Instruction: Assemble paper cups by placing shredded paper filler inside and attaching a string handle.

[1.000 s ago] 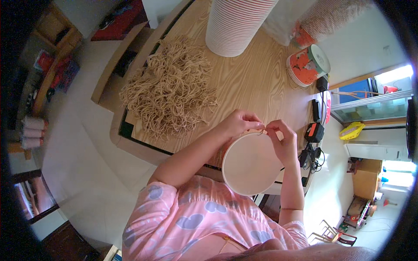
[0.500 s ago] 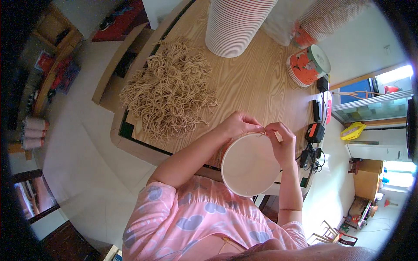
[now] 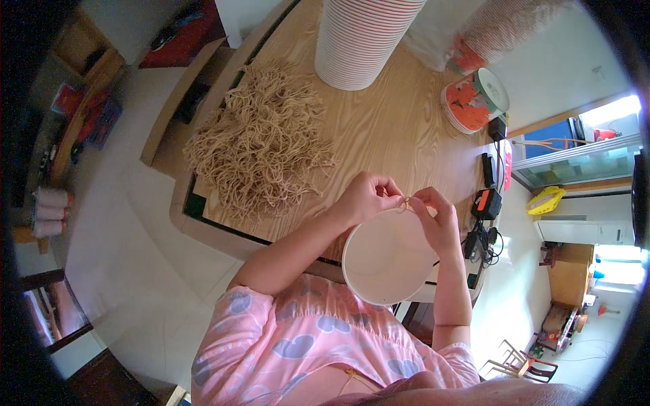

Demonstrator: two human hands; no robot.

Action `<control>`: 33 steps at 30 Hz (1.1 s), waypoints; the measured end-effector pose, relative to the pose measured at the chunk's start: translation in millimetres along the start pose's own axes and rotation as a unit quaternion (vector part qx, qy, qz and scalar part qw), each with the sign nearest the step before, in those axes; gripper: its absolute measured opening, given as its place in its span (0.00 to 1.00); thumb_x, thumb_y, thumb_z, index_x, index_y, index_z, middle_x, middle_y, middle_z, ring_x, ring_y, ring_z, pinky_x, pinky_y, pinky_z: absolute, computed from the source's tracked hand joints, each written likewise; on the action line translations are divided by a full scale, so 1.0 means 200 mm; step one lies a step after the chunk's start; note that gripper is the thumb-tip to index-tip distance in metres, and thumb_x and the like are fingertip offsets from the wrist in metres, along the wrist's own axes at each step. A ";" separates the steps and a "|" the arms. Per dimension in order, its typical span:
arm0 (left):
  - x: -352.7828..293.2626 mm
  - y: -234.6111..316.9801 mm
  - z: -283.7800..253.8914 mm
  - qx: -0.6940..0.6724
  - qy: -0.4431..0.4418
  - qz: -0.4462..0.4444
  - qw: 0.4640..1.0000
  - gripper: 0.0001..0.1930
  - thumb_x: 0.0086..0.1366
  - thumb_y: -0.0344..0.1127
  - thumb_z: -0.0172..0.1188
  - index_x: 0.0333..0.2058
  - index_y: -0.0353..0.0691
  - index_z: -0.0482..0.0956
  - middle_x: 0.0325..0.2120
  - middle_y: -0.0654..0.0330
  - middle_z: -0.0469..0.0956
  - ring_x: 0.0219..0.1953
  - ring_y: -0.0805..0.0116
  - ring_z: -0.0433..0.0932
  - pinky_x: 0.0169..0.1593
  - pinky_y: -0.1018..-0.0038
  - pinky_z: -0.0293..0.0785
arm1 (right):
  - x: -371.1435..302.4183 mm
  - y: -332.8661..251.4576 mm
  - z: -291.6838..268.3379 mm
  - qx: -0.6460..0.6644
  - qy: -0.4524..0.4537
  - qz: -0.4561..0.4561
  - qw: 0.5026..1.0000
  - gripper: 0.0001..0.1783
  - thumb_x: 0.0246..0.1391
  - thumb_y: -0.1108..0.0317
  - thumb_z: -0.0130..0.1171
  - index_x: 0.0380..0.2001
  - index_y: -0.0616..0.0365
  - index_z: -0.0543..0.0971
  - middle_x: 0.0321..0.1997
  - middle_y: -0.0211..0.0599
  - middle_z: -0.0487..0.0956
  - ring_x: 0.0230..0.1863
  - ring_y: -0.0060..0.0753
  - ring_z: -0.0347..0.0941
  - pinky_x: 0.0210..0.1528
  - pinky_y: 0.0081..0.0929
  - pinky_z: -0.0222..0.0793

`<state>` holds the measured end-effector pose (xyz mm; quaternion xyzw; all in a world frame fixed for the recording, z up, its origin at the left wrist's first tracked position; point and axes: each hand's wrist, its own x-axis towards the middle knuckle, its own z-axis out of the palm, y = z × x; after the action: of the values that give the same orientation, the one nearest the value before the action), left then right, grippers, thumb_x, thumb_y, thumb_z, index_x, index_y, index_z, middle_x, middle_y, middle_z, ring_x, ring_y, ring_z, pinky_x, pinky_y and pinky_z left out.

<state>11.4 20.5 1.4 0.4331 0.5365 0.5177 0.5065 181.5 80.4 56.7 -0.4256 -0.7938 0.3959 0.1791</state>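
A white paper bucket [image 3: 387, 260] rests against my front, its open mouth facing up toward me. At its far rim a short piece of tan cord [image 3: 404, 203] is looped. My left hand [image 3: 372, 197] pinches the cord from the left side. From the right, my right hand [image 3: 435, 211] pinches the same cord, its fingertips almost meeting the left ones. A small hole shows near the bucket's near rim. To the left on the table lies a large heap of cut tan cords [image 3: 261, 145].
A tall stack of white buckets [image 3: 365, 40] stands at the table's far side. Farther right are red-and-green printed buckets [image 3: 474, 101] and a plastic-wrapped stack [image 3: 508, 30]. Black adapters and cables [image 3: 484, 220] line the right edge of the wooden table [image 3: 379, 142].
My fingertips have drawn the cord into a small loop standing above the rim, with the hands slightly apart. The view has shifted a little; the bucket stays in place.
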 end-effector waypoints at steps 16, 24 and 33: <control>0.01 -0.03 -0.01 -0.100 -0.011 -0.046 0.994 0.06 0.56 0.33 0.65 0.30 0.38 0.83 0.18 0.69 0.76 0.22 0.85 0.69 0.26 0.83 0.66 | 0.01 0.02 0.01 0.023 -0.027 0.011 0.999 0.02 0.51 0.76 0.59 0.30 0.63 0.77 0.29 0.27 0.78 0.35 0.17 0.71 0.42 0.18 0.67; 0.04 -0.08 0.01 -0.170 -0.003 -0.019 0.985 0.06 0.58 0.33 0.63 0.30 0.36 0.82 0.24 0.65 0.79 0.26 0.81 0.74 0.33 0.81 0.72 | 0.02 -0.01 0.01 0.026 -0.032 0.003 0.999 0.03 0.51 0.76 0.59 0.30 0.64 0.77 0.29 0.28 0.78 0.35 0.17 0.72 0.42 0.18 0.67; 0.04 -0.07 0.00 -0.167 -0.054 -0.061 0.983 0.06 0.59 0.30 0.61 0.31 0.34 0.82 0.25 0.62 0.81 0.28 0.78 0.77 0.34 0.79 0.74 | 0.02 -0.01 0.02 0.030 -0.014 -0.022 0.999 0.03 0.51 0.76 0.59 0.31 0.64 0.77 0.30 0.29 0.79 0.35 0.18 0.72 0.42 0.18 0.68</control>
<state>11.3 26.1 -13.6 0.3364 0.4397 0.5439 0.6306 176.7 81.7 55.3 -0.3969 -0.7930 0.4215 0.1894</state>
